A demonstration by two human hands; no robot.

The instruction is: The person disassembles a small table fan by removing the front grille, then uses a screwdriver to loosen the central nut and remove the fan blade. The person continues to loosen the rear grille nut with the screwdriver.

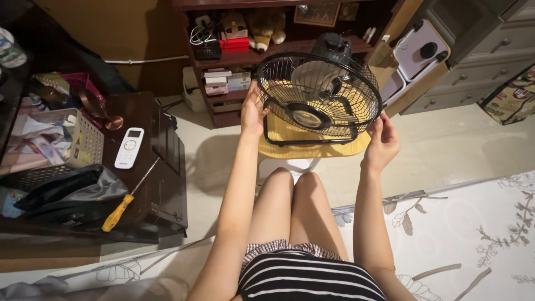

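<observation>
Black wire fan (319, 92), front grille still mounted, blades behind it intact; standing on a small yellow wooden stool (312, 146) ahead of the knees. No part removed so far as visible; any dismantling or cleaning still ahead. Left hand (252, 114) flat against grille's left rim, fingers loosely curled, not clamped. Right hand (382, 139) pinching right rim, fingers narrow on the wire. Outward: yellow-handled screwdriver (123, 205) and white remote (129, 147) untouched on dark counter (167, 184) at left; shelf (234, 56) behind.
</observation>
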